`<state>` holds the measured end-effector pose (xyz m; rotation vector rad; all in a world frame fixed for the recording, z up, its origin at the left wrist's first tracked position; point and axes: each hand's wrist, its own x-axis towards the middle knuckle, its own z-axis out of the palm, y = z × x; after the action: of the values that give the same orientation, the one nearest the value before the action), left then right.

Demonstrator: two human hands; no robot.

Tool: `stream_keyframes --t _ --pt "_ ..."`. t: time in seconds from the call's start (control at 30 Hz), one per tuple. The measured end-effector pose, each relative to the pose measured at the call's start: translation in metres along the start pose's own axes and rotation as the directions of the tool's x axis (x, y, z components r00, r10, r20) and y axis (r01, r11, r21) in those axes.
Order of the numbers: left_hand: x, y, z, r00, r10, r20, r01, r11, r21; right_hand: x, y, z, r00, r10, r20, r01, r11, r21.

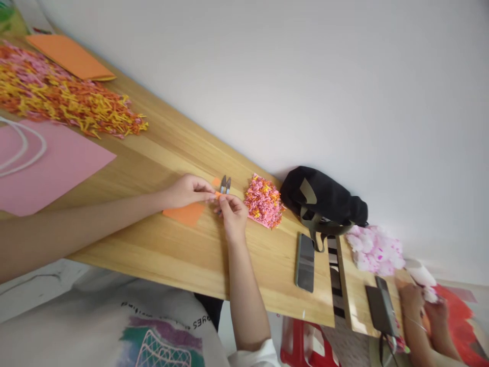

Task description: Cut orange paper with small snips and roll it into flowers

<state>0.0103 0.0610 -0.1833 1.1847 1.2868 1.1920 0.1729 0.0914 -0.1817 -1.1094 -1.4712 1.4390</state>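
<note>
My left hand (188, 190) and my right hand (234, 213) meet over the wooden table, fingertips pinched. Between them is a small orange paper piece (218, 194), mostly covered by the fingers. Just behind the fingertips, the blades of a pair of thread snips (225, 184) point away from me; their handles are hidden by my right hand. A larger orange paper sheet (186, 214) lies under and beside my left hand. To the right of my right hand sits a heap of small pink, orange and yellow twisted pieces (264, 202) on pink paper.
A long pile of twisted pieces (72, 99), folded orange paper (71, 55) and a pink sheet (57, 158) with white cord (40, 148) occupy the left. On the right are a black bag (321, 196) and a phone (305, 262). Another person's hands (414, 300) work at the adjoining table.
</note>
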Motion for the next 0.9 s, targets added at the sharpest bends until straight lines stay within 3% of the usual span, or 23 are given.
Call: stream_keyframes --t 0.13,0.37,0.63,0.9 --pt "0.001 -0.004 -0.002 1.000 0.005 -0.007 -0.005 1.000 0.018 0.000 -0.006 -0.001 0.998 0.064 0.013 -0.065 0.990 0.121" --pt "0.002 -0.009 -0.003 0.994 0.039 0.105 -0.034 0.998 -0.048 0.002 -0.009 -0.005 0.996 0.075 0.049 -0.081 0.988 0.132" --pt "0.001 -0.006 -0.009 0.997 -0.045 0.055 0.043 0.998 0.041 0.003 -0.002 -0.006 0.996 0.039 0.077 -0.045 0.996 0.075" --pt "-0.001 0.001 -0.002 0.999 -0.041 -0.016 0.041 0.998 0.041 -0.001 0.001 -0.002 1.000 0.004 0.009 -0.004 1.000 -0.018"
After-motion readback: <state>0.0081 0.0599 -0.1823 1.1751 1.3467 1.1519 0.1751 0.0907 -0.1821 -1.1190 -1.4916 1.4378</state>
